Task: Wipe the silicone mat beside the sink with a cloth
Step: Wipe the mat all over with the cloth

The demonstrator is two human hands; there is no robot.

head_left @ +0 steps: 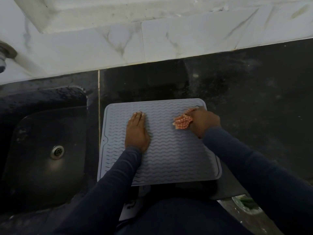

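Note:
A grey silicone mat (171, 150) with wavy ridges lies flat on the dark counter, just right of the sink. My left hand (136, 132) rests palm down on the mat's left half, fingers together and pointing away from me. My right hand (204, 122) presses a crumpled orange-and-white checked cloth (183, 122) onto the mat near its far right corner. The cloth sticks out to the left of my fingers; part of it is hidden under the hand.
A dark sink (42, 146) with a metal drain (57, 151) lies left of the mat. A tap base (6, 55) shows at the far left on the white marble wall (169, 39). Dark counter (254, 99) stretches right. A plate with green bits (245, 203) sits below the counter edge.

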